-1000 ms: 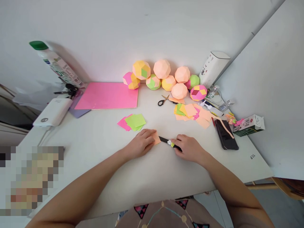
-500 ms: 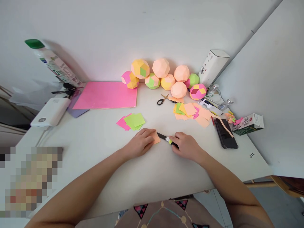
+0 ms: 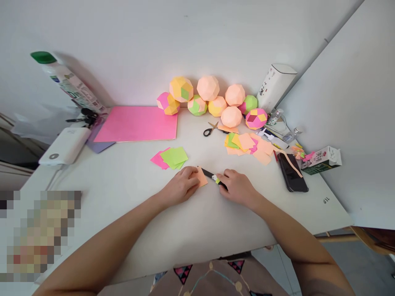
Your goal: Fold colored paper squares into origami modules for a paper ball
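"Where's our peach paper (image 3: 202,179)?"

"Nearer us than the scissors (image 3: 211,129): our left hand (image 3: 182,183), fingers closed over it, likely steadies it; our right hand (image 3: 237,187) grips a cutter (image 3: 206,172) along its edge."

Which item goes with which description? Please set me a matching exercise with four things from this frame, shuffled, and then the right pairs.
1. Left hand
2. Right hand
3. Scissors
4. Phone

A. Peach strip lying across it
B. Gripping the cutter
C. Blades apart, in front of the paper balls
D. Resting on a piece of peach paper

Pairs: 1-D, 2-B, 3-C, 4-A
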`<action>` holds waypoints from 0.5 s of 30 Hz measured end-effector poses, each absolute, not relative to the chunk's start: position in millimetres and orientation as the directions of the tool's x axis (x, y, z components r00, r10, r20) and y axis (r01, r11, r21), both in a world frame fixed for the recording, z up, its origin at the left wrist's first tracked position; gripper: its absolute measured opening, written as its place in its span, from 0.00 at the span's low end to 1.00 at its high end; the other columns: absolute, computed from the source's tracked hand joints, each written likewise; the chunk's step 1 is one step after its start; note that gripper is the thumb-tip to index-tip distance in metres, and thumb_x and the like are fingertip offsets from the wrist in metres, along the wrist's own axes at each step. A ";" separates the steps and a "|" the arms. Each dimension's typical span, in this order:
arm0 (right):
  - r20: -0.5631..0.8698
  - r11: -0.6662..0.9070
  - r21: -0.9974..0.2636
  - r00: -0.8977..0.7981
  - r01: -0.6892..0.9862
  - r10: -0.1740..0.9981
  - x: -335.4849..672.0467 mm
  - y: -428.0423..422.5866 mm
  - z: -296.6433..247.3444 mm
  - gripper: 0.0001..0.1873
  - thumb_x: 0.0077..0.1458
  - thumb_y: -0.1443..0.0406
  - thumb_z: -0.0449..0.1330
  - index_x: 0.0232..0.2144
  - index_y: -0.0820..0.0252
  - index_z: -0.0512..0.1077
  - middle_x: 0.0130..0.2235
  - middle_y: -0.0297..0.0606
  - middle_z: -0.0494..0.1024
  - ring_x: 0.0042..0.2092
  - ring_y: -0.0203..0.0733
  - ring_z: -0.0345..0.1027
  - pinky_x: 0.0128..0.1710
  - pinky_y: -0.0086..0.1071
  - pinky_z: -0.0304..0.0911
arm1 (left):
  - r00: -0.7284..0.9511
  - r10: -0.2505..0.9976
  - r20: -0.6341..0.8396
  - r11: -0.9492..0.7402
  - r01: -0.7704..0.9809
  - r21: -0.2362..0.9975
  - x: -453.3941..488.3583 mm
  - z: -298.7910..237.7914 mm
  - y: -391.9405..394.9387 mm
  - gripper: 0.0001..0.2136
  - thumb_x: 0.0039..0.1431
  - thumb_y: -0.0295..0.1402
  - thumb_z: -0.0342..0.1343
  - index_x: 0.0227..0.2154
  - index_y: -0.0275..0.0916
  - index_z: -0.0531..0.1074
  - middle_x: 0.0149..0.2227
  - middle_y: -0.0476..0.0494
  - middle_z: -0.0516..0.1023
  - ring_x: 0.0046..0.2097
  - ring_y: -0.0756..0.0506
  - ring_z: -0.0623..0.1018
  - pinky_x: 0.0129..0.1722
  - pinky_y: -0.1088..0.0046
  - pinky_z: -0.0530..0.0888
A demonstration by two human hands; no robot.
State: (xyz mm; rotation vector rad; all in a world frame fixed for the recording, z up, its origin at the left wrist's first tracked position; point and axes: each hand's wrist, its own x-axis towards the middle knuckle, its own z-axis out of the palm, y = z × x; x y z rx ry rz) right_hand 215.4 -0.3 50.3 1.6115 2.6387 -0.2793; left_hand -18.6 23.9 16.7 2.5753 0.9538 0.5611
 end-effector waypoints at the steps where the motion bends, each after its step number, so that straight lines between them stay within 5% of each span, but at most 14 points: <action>1: -0.126 0.440 -0.135 -0.456 0.888 0.881 214.4 -0.2 50.2 0.22 0.57 0.66 0.50 0.53 0.62 0.68 0.39 0.43 0.72 0.40 0.43 0.65 0.28 0.30 0.56 | 0.701 0.669 0.248 -0.723 0.533 0.440 -18.3 17.3 24.1 0.10 0.62 0.29 0.45 0.27 0.38 0.69 0.45 0.36 0.65 0.46 0.41 0.69 0.43 0.60 0.73; 15: -0.121 0.473 -0.185 -0.498 0.861 0.859 227.3 -0.4 52.0 0.21 0.56 0.66 0.52 0.52 0.61 0.68 0.39 0.43 0.72 0.41 0.42 0.66 0.31 0.29 0.60 | 0.689 0.647 0.328 -0.748 0.488 0.450 -18.6 10.0 25.8 0.05 0.61 0.28 0.46 0.34 0.39 0.68 0.42 0.38 0.69 0.45 0.42 0.69 0.44 0.60 0.72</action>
